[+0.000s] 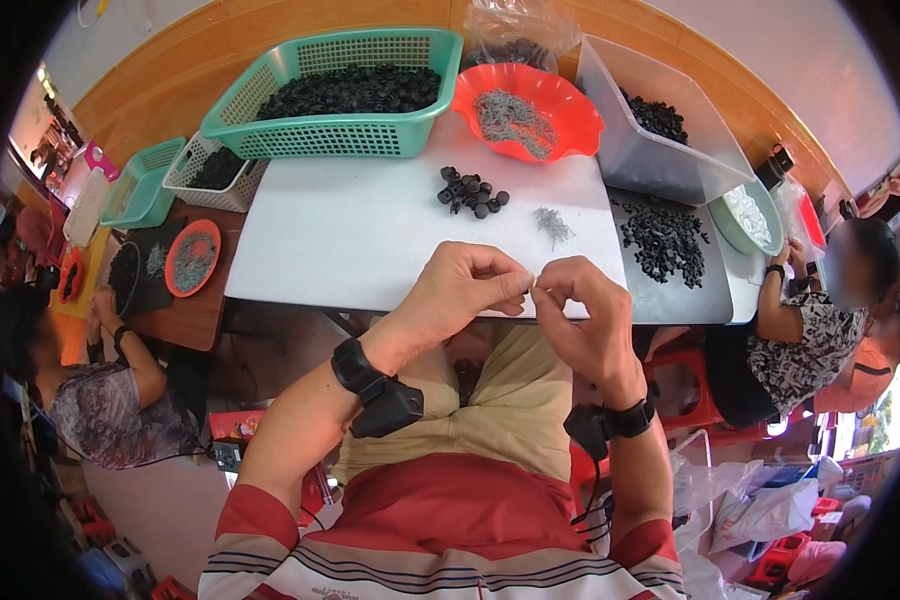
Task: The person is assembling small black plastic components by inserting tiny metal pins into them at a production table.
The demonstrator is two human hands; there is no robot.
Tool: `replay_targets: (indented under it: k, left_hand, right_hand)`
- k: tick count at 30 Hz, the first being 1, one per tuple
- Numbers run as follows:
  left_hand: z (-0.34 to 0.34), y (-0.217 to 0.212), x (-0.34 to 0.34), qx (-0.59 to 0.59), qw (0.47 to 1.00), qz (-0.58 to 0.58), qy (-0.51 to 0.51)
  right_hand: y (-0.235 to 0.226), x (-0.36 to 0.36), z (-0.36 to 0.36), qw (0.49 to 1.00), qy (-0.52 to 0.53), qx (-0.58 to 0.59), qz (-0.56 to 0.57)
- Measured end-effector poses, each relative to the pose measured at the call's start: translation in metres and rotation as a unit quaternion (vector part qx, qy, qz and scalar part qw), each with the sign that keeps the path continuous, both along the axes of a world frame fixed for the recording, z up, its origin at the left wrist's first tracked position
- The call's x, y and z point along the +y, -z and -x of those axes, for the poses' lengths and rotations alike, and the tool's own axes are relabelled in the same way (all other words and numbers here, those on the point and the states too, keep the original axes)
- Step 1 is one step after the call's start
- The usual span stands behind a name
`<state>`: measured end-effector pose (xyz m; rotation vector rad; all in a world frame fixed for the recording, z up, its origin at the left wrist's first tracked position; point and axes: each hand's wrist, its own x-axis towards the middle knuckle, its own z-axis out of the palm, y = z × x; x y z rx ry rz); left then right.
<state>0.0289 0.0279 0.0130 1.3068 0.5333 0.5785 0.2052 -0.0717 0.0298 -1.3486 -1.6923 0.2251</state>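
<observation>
My left hand [470,285] and my right hand [588,312] meet just over the near edge of the white table [320,240], fingertips almost touching. Both are closed in a pinch. A tiny pale bit shows between them, too small to name. Beyond my hands lies a loose pile of small black round caps [473,192]. To its right sits a little heap of thin grey metal pins [553,225]. Dark straps with black boxes circle both my wrists.
Along the back stand a green basket [370,145] of black parts, a red scalloped bowl [585,125] of grey pins and a clear bin [660,165]. Small black parts [665,240] cover a grey sheet at right. One person [120,390] sits left, another [810,320] right.
</observation>
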Motion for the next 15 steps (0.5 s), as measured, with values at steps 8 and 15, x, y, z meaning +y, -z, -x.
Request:
replay_targets:
  k: [8, 15]
  left_hand:
    - [0.005, 0.001, -0.006, -0.122, 0.973, 0.192, 0.026]
    - [0.002, -0.003, -0.019, -0.133, 0.962, 0.238, 0.026]
  right_hand:
    - [0.011, -0.001, 0.003, 0.996, -0.011, 0.000, -0.084]
    - [0.017, -0.010, 0.010, 0.995, 0.015, 0.031, -0.089]
